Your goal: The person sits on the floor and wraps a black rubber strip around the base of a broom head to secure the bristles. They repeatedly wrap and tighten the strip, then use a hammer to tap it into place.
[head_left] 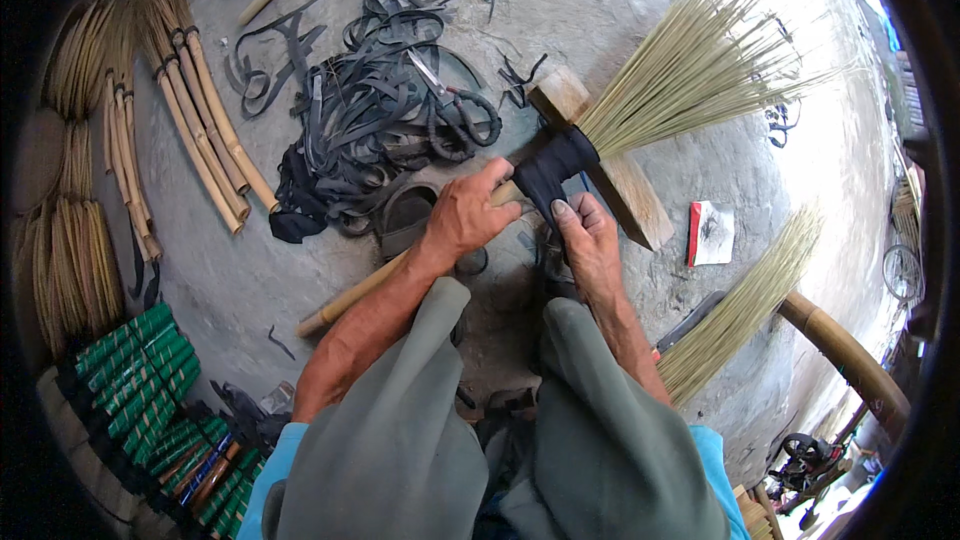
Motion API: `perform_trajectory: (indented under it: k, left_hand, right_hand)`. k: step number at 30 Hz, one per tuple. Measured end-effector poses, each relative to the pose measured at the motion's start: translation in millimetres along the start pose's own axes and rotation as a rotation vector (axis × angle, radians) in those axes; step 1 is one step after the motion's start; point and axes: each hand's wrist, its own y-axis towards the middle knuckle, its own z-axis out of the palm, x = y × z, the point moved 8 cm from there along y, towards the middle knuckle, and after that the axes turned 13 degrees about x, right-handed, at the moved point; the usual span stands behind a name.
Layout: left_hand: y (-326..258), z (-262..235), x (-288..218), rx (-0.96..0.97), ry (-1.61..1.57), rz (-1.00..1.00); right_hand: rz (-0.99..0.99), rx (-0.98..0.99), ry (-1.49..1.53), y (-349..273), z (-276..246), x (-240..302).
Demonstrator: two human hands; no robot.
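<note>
A broom lies slantwise before me, its pale straw bristles [690, 70] fanning out to the upper right. My left hand [468, 212] is closed around its bamboo handle [350, 302], just below the neck. Black rubber strip [552, 172] is wound around that neck, and its loose end hangs toward me. Thumb and fingers of my right hand [590, 245] pinch this hanging end. Beneath the neck and bristles sits a wooden block [632, 202]. Black-handled scissors [470, 128] rest on a tangled pile of black strips [365, 105] beyond my left hand.
Bamboo-handled brooms [205, 125] lie at the left, above green-striped handles [140, 370]. On the right are a red-and-white packet [712, 233], a loose straw bundle [740, 310] with a dark blade [690, 322] beside it, and a thick bamboo pole [840, 352].
</note>
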Motion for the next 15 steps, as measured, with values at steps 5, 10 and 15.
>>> perform_trajectory:
  k: [5,10,15]
  left_hand:
    - [11,22,16,0.389,-0.501,-0.213]
    - [-5,-3,-12,-0.145,0.071,0.037]
    - [-9,21,4,0.113,0.017,-0.130]
  right_hand:
    - [-0.185,-0.036,-0.186,15,1,15]
    - [-0.174,-0.104,-0.426,11,1,47]
    - [-0.150,-0.120,-0.574,0,8,58]
